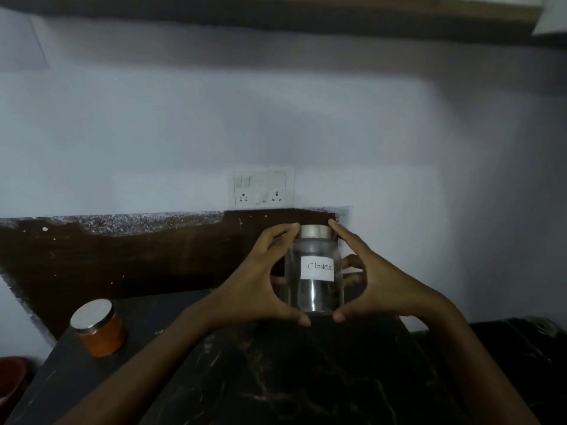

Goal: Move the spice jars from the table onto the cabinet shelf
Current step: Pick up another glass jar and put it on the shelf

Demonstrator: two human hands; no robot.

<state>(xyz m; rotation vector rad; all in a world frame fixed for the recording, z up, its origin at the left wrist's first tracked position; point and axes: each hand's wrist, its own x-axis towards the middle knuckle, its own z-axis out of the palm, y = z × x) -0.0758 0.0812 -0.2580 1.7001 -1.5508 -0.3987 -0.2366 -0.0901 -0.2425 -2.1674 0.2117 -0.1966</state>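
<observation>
1. Both hands are wrapped around one clear jar [314, 271]: the left hand [260, 283] cups its left side and the right hand [377, 286] its right, with a forefinger of each up against the metal lid [316, 232] and a thumb of each tucked under the base.
2. That grip, top and bottom pinched from both sides, looks chosen to keep smooth glass from slipping; the jar stands upright and its white label [317, 267], handwritten "Cloves", faces the person, so it can be read.
3. I cannot tell whether the jar's base rests on anything or is lifted; it sits above the far edge of the dark marbled table [291, 378], in front of the wall.
4. Through the glass the contents are hard to make out; the jar looks nearly empty, so it is probably light.
5. A second jar, the orange jar [99, 328] with a silver lid, stands well apart on the dark surface at the left and is untouched, so at least one more jar is yet to be moved.
6. Behind the hands is a socket panel [264, 187] on the pale wall; a dark wooden edge [276, 13] runs along the top, possibly the cabinet, but no shelf is clearly shown.
</observation>
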